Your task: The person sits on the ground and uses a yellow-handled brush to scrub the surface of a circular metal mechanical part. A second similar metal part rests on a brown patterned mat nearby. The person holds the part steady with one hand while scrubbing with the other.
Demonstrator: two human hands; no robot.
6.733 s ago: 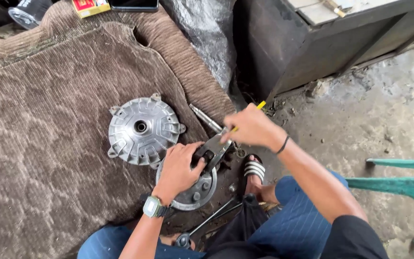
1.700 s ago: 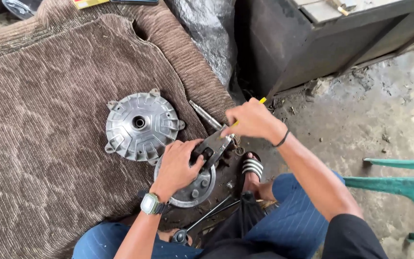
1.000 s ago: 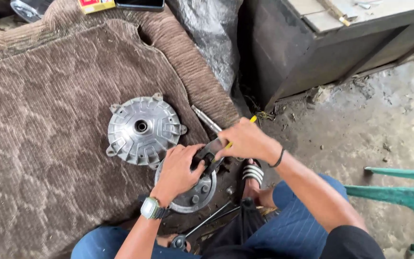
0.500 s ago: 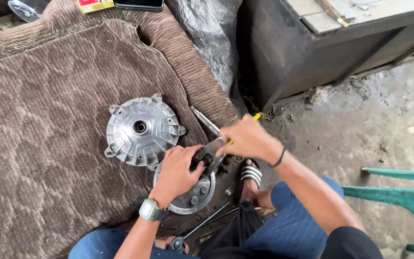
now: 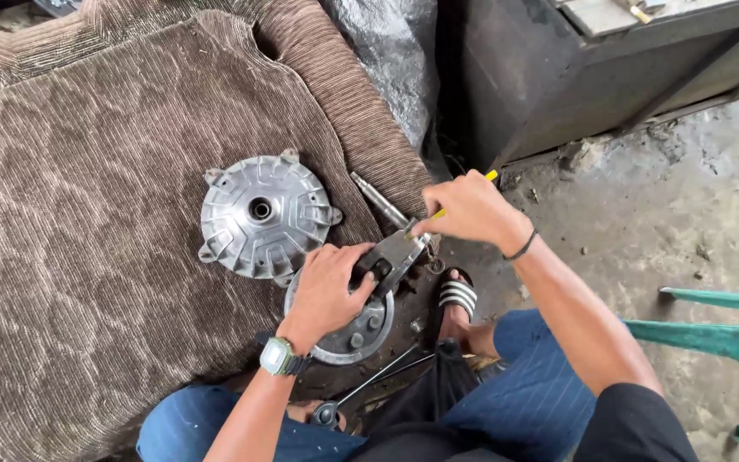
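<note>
The left hand was clamped on the round brake plate at the mat's edge while the right hand gripped a yellow-handled screwdriver against its lever; the tip could slip toward the fingers.

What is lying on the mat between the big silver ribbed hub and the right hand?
A slim metal shaft lies there at a slant, between the silver hub and the right hand, as the head view shows.
</note>
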